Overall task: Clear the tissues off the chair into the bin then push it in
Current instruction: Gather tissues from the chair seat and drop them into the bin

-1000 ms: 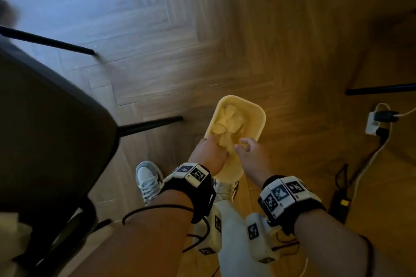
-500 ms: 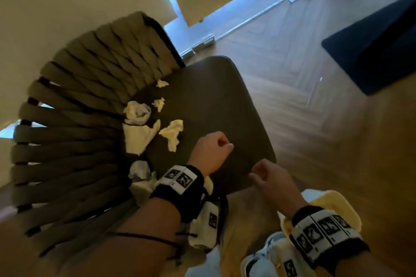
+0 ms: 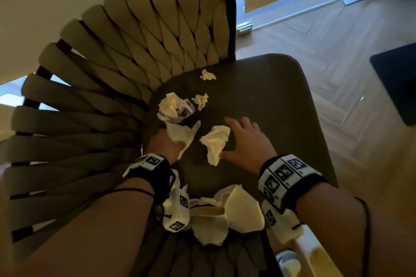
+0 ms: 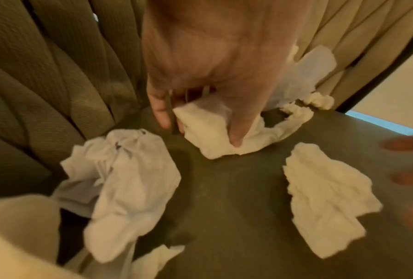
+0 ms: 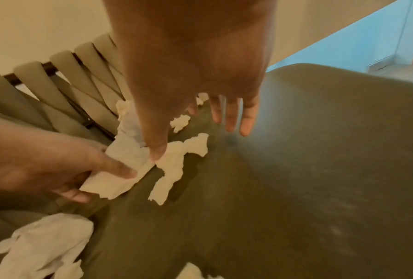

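Several crumpled white tissues lie on the dark seat of the chair [image 3: 270,101]. My left hand [image 3: 167,143] pinches one flat tissue [image 3: 183,134] near the woven backrest; in the left wrist view its thumb and fingers [image 4: 161,115] close round that tissue [image 4: 207,130]. My right hand [image 3: 235,139] is spread open over the seat, its thumb touching a second tissue [image 3: 216,141]. In the right wrist view its fingers [image 5: 231,120] are straight, beside the second tissue [image 5: 174,168]. A big wad [image 3: 174,107] and two small scraps [image 3: 200,101] [image 3: 208,75] lie farther back.
More crumpled tissues [image 3: 216,216] lie on the seat's near edge, under my wrists. The woven backrest [image 3: 126,51] curves round the left. A sliver of what looks like the cream bin [image 3: 300,252] shows at the bottom right. A dark mat [image 3: 396,78] lies on the wooden floor.
Both hands left the bin on the floor and came up to the chair seat. The left hand has taken hold of a tissue; the right hand has spread open beside another.
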